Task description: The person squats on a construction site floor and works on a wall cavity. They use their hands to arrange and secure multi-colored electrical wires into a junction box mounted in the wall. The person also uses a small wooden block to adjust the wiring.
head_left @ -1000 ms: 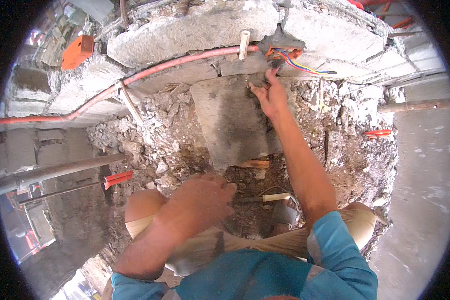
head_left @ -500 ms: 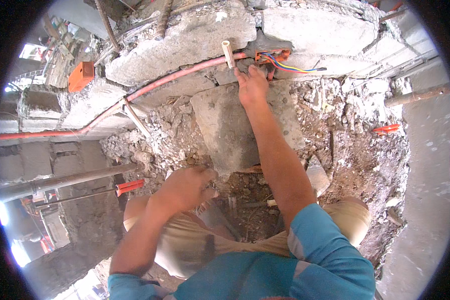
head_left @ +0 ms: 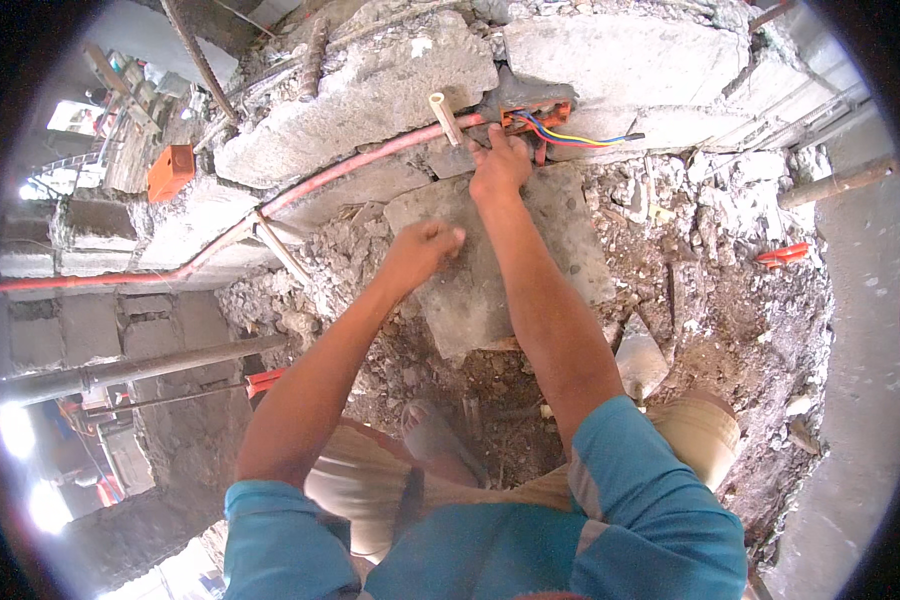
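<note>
My right hand [head_left: 500,168] reaches up to the block wall, fingers stretched and apart. Its fingertips touch the grey mortar just below an orange electrical box [head_left: 538,116] set in the wall. Blue, yellow and red wires [head_left: 585,140] stick out of the box to the right. A red conduit [head_left: 370,157] runs along the wall and ends beside that hand. Next to it, a short pale stick [head_left: 444,118] leans on the conduit. My left hand [head_left: 422,256] hovers lower left over a flat grey slab [head_left: 465,310], fingers curled; whatever they may hold is hidden.
An orange box [head_left: 171,173] sits on the wall at the left. Another stick [head_left: 283,247] props the conduit. Poles jut in from the left [head_left: 160,365] and right [head_left: 838,184]. Rubble surrounds the slab; a flat trowel-like piece [head_left: 640,357] lies near my right knee.
My left hand has moved up and to the right, from above my left knee to over the slab. My right hand stays at the wall below the orange box.
</note>
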`<state>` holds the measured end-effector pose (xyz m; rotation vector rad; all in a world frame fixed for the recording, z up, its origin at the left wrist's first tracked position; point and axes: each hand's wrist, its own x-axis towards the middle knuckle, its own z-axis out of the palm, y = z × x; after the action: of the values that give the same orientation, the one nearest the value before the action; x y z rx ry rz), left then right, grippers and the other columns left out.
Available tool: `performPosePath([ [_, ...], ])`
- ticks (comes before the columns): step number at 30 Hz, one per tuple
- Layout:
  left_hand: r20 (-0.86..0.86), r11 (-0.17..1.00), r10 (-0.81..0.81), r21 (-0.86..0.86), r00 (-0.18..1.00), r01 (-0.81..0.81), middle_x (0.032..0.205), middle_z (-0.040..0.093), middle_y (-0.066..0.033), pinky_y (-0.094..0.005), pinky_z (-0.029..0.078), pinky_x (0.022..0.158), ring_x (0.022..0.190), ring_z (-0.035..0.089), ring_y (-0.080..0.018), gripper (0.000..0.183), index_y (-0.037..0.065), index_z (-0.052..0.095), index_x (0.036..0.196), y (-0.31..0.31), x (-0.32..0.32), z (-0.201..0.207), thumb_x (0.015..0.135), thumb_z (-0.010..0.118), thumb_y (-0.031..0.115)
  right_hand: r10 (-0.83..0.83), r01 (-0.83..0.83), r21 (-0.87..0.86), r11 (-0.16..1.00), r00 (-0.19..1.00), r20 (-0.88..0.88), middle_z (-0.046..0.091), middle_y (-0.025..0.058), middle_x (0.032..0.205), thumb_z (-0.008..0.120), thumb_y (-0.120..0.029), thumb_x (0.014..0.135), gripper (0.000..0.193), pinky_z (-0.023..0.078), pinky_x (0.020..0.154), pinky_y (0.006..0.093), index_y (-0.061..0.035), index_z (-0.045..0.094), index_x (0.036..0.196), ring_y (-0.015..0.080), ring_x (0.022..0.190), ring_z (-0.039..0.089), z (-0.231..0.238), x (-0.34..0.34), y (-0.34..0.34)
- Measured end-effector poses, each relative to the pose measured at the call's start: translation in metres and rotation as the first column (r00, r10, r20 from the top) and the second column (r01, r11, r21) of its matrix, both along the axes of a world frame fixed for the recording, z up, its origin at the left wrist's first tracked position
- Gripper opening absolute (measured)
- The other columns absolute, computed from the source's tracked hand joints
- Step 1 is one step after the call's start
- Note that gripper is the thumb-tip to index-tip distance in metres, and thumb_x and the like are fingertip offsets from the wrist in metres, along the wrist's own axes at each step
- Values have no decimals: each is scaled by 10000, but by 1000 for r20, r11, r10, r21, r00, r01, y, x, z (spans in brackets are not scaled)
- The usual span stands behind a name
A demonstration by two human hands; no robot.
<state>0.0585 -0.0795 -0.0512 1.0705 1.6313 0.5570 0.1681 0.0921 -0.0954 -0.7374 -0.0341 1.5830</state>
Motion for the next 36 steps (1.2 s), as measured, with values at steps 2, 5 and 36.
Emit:
performPosePath([
  [2, 151, 975, 189, 85, 970, -203, 1142, 757, -92, -380, 564, 839, 996, 684, -180, 343, 36, 761, 1230, 25, 16, -10, 1047, 666, 310, -8, 9, -51, 999, 1000, 29, 582, 115, 1220, 700, -26, 1028, 357, 628, 789, 412, 14, 511, 1328, 245, 1016, 619, 2, -7, -4],
  [5, 281, 847, 462, 139, 841, -512, 1200, 753, -96, -372, 562, 862, 1023, 693, -192, 332, 17, 759, 1256, 47, 34, -16, 1052, 638, 249, -6, 7, -50, 999, 1000, 16, 577, 119, 1215, 663, -18, 1045, 361, 631, 855, 422, 16, 502, 1366, 264, 1008, 634, -1, -28, -15],
  [36, 756, 638, 485, 37, 439, -769, 1139, 680, -153, -452, 585, 893, 997, 681, -294, 351, -42, 655, 1205, 141, 67, -53, 1067, 692, 278, 39, -50, 95, 994, 992, 120, 598, 62, 1018, 688, 36, 1007, 134, 557, 738, 331, 2, 594, 1095, 209, 929, 649, -7, 11, 5],
])
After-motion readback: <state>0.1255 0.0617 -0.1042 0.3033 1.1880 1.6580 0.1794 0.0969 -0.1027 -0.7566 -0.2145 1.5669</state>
